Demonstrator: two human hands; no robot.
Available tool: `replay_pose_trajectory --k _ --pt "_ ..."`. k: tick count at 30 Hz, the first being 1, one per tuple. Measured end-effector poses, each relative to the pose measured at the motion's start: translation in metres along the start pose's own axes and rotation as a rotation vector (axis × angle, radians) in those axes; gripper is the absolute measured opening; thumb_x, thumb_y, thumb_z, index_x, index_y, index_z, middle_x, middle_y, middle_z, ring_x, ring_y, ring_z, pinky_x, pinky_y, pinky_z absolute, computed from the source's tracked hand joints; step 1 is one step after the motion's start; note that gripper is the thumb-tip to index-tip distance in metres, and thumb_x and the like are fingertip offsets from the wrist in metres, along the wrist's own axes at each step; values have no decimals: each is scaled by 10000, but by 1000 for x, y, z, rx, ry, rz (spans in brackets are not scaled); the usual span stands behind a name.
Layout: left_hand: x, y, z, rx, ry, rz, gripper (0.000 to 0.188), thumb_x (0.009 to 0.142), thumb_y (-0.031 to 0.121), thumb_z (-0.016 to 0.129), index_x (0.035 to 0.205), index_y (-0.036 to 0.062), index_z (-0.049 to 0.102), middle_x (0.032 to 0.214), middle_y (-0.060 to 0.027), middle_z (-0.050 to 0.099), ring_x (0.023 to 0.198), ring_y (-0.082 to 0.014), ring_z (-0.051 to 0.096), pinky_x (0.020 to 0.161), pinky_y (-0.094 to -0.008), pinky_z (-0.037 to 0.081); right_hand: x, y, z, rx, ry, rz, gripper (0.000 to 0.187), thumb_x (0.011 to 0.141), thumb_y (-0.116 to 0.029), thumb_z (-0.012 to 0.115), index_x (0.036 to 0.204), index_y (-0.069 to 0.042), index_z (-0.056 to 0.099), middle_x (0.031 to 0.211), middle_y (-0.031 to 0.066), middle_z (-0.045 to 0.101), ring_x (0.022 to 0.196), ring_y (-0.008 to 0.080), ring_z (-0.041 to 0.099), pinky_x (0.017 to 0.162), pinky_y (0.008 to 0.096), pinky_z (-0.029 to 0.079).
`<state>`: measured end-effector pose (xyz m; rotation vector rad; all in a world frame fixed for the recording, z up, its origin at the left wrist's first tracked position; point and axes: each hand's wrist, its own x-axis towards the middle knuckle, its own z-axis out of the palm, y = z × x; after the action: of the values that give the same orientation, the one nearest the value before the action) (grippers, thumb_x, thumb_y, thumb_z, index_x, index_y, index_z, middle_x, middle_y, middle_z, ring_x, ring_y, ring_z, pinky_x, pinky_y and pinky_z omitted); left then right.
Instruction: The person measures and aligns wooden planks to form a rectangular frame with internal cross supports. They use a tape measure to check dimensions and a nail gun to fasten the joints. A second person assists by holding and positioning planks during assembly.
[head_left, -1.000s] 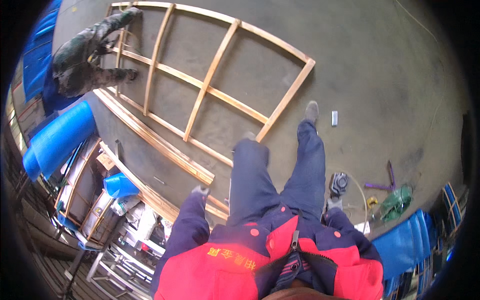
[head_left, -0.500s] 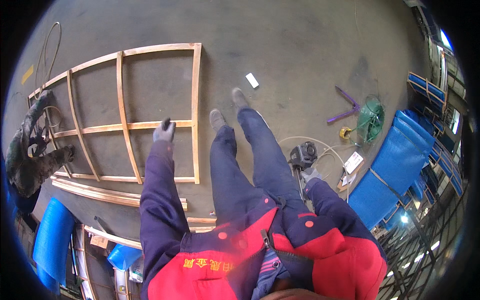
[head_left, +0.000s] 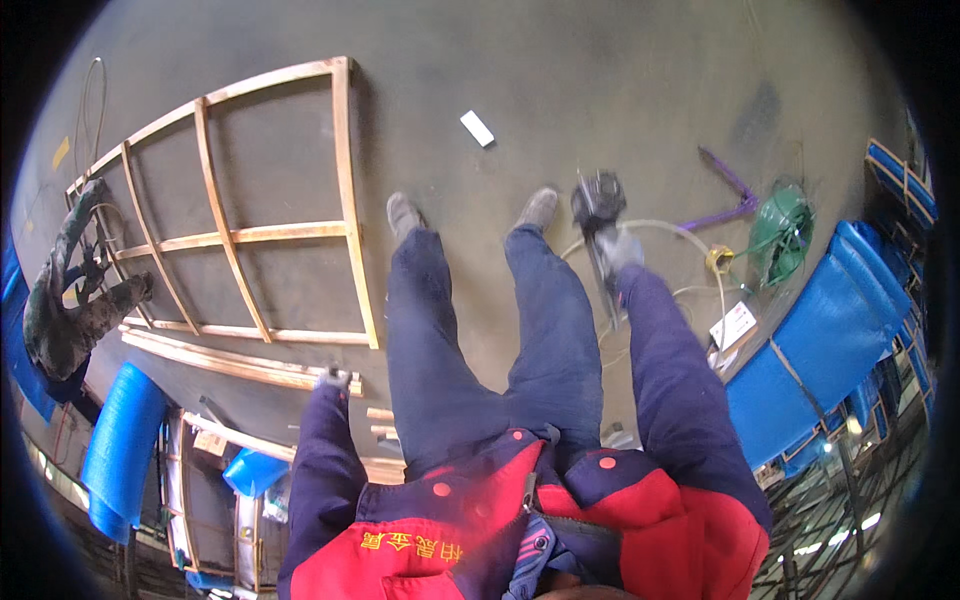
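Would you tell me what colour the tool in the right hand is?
The tool is mostly black, seen best in the head view.

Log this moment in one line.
Grey-gloved right hand: holds black boxy handheld tool; left hand: near long pale wooden strips, contact unclear; grey floor: pale wooden grid frame

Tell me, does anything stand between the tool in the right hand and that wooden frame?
Yes, the person's own legs and shoes, between the wooden frame on the left and the dark tool in the right hand. The white block lies farther out.
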<state>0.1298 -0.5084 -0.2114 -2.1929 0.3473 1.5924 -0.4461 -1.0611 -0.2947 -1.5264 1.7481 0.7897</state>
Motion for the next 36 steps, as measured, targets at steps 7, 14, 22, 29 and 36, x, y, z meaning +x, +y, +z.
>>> replay_pose_trajectory --k 7,14,22,29,36 --pt "156 359 -48 164 347 408 695 815 370 763 1379 43 524 1300 -254 601 1210 -419 579 992 -490 502 198 -89 -76 509 -13 -206 501 901 -469 738 1095 -12 675 828 68 702 702 139 654 629 323 509" --pt "251 677 -43 556 535 1102 836 732 159 848 1472 129 460 1495 -145 477 1371 -365 469 1135 -462 408 325 -160 -60 1147 -107 -283 505 954 -453 694 1165 -1 613 971 138 716 822 212 721 736 360 610" --pt "360 680 -16 759 520 1673 441 786 179 686 1226 187 663 1496 -143 459 1416 -358 407 1177 -564 338 424 -153 21 1291 -35 -151 578 994 -508 599 1212 24 538 971 201 702 797 261 720 712 405 619" --pt "377 678 -65 489 533 1416 465 754 183 756 1198 127 632 1275 -115 598 1235 -333 564 1048 -485 462 435 -164 35 1359 19 -131 506 991 -495 617 1147 -17 552 877 153 683 700 231 702 634 376 613" --pt "356 734 -177 -273 500 1216 525 822 190 872 1214 5 575 1102 -100 689 1016 -154 650 927 -319 539 418 -267 58 1433 -114 -347 501 961 -525 667 1066 -40 603 771 96 679 627 176 670 567 330 574"
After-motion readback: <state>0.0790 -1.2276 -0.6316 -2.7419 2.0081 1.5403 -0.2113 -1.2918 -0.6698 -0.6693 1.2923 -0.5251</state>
